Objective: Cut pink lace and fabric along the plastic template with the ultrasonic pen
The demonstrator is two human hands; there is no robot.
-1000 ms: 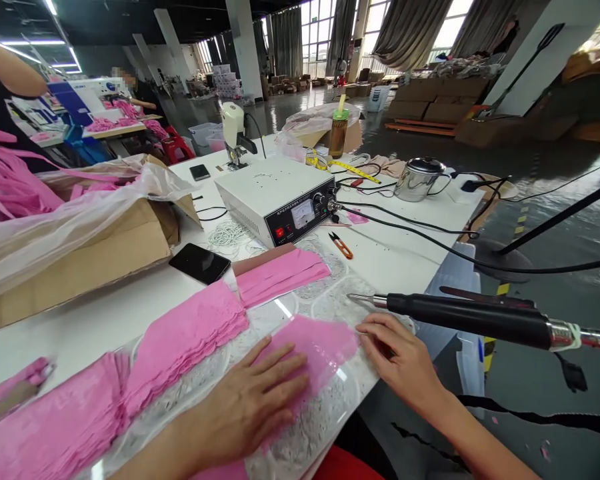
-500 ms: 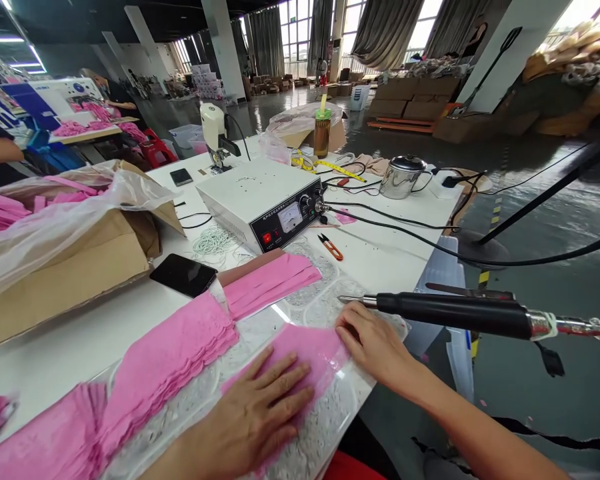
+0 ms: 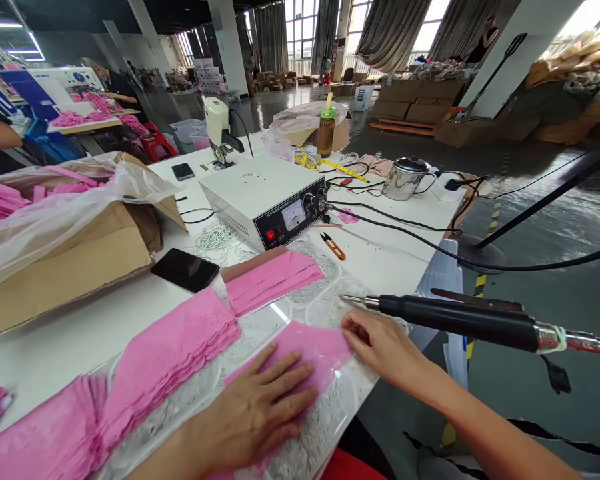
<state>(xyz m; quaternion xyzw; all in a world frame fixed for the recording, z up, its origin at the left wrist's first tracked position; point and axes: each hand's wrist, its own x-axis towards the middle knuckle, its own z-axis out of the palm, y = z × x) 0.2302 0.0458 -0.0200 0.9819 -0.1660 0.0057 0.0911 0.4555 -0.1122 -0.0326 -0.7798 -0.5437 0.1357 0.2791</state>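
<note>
A pink fabric piece [image 3: 310, 337] lies on the marbled, glossy sheet [image 3: 325, 437] at the table's near edge. My left hand [image 3: 263, 400] rests flat on it, fingers spread. At its right corner, the fingertips of my right hand [image 3: 375, 340] are pinched together on the fabric. Just above that hand hangs a black pen-like tool [image 3: 455, 320] with a metal tip, pointing left; neither hand holds it. To the left are a layered stack of pink fabric pieces [image 3: 173, 360] and another pink pile [image 3: 45, 430]. Folded pink strips [image 3: 275, 280] lie farther back.
A white control box [image 3: 265, 197] with a dial stands behind, its black cable [image 3: 410, 250] running right. Orange thread snips [image 3: 333, 247], a phone [image 3: 185, 270], a lidded cup [image 3: 406, 179] and a carton [image 3: 70, 267] are around it. A co-worker's arm [image 3: 0, 135] shows far left.
The view has shifted slightly. Both hands stay on the pink piece, in almost the same pose.
</note>
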